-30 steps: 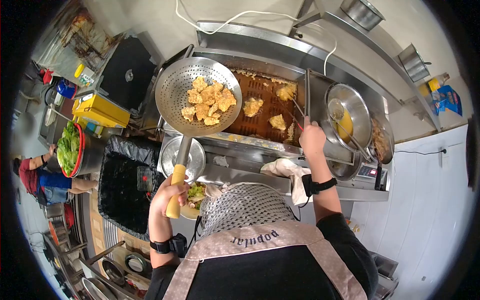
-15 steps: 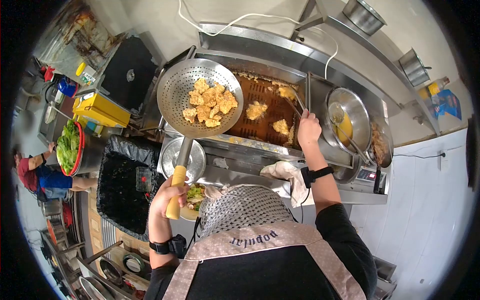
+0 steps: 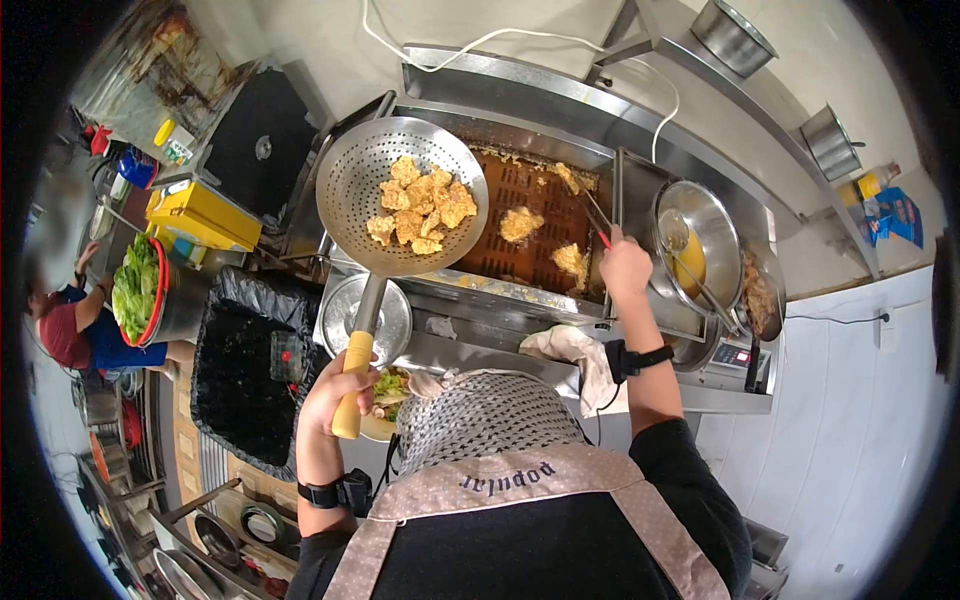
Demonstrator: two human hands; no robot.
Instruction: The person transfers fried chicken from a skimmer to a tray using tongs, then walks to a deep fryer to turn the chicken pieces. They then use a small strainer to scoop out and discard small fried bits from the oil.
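The left hand [image 3: 335, 385] was wrapped around the yellow handle of the strainer [image 3: 402, 195], whose bowl of fried pieces [image 3: 420, 213] sat up ahead of it. The right hand [image 3: 626, 268] pinched tongs [image 3: 592, 212] reaching over the fryer [image 3: 535, 225]; since half a second earlier, it had drawn slightly back.

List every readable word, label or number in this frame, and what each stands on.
"popular", seen upside down, on the apron strap at the person's neck.
Blue packet on the right shelf: print too small to read.
Scale display by the fryer: digits blurred.
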